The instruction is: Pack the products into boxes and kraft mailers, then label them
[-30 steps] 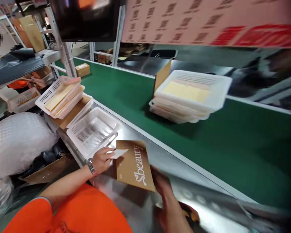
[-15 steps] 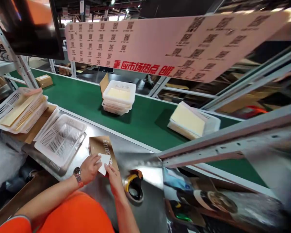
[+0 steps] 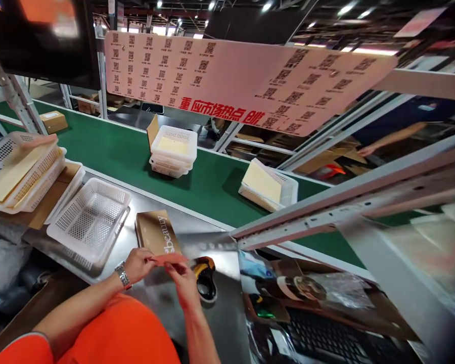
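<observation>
Clearly, with the brown box (image 3: 151, 232) taken as landmark, a white basket of envelopes (image 3: 5, 151) is seen well to its left. Between that basket and the box, an empty white basket (image 3: 89, 217) is placed on the metal counter (image 3: 227, 316). Just in front of the box, on its left, the left hand (image 3: 137, 265) is found, its grip closed in a pinch on one end of a pink slip (image 3: 170, 259). The box itself is laid flat on the counter, white lettering turned upward; beyond it, a stack of white baskets (image 3: 171, 161) is carried on the green belt (image 3: 102, 146). The slip is held over the box's near edge; whether the two are touching cannot be told. Its other end is pinched by the grip of the right hand (image 3: 185, 288). Right of the box, a black-and-yellow tool (image 3: 208, 270) is rested on the counter. Farther right of the box, a keyboard (image 3: 322, 333) is seen.
</observation>
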Motion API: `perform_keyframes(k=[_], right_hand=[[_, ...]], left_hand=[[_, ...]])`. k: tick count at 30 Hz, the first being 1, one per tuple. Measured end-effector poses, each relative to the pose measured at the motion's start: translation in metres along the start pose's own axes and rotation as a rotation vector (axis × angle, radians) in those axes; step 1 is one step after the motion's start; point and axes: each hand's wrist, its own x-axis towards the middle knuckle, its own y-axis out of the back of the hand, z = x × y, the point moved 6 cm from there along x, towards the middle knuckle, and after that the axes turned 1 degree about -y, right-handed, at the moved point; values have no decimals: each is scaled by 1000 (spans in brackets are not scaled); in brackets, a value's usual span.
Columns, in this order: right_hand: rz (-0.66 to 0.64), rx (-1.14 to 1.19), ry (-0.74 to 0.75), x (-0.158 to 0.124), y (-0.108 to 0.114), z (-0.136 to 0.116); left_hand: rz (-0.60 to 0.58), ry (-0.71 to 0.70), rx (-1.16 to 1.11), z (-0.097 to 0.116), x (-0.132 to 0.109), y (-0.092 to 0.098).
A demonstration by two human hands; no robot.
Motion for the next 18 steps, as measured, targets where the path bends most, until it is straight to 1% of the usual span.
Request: perform_keyframes(k=[1,2,3,4,5,6,7,8,9,10,11,12,13,14,15,17,18], right_hand=[[25,-32,41,-1,6,-1],[34,-60,83,-2,11,-1],[36,-90,126,-2,15,-1],[43,-122,170,-2,19,-1],[68,-152,211,-2,23,-1],[105,-183,251,-2,26,-2],[141,-216,288,-1,28,-3],[168,-249,322,-1,27,-4],[177,-282,353,0,24,-6],[164,-311,378,1,17,-8],[138,-333,399,2,9,-11],[117,-346,412,3,1,-14],[119,-340,414,4,-6,-17],[145,-311,393,5,-12,-20],[181,-253,341,6,-16,-21],[212,-63,146,8,-24,-15],[183,50,25,9,-30,-10]], left_hand=[[-23,-85,25,5,0,2],[-30,-132,36,9,0,5],[-2,-122,31,9,1,9],[47,-64,5,6,3,15],[92,33,-51,1,4,19],[103,153,-145,-6,4,20],[62,275,-270,-12,3,16],[-27,374,-413,-17,0,8],[-150,440,-551,-17,-3,-1],[-263,464,-659,-15,-7,-9],[-333,457,-725,-12,-9,-14],[-352,433,-751,-10,-11,-15],[-321,411,-749,-9,-10,-13],[-258,403,-733,-10,-9,-9],[-179,409,-715,-11,-7,-3],[-28,437,-695,-15,-3,9],[31,448,-694,-16,-1,15]])
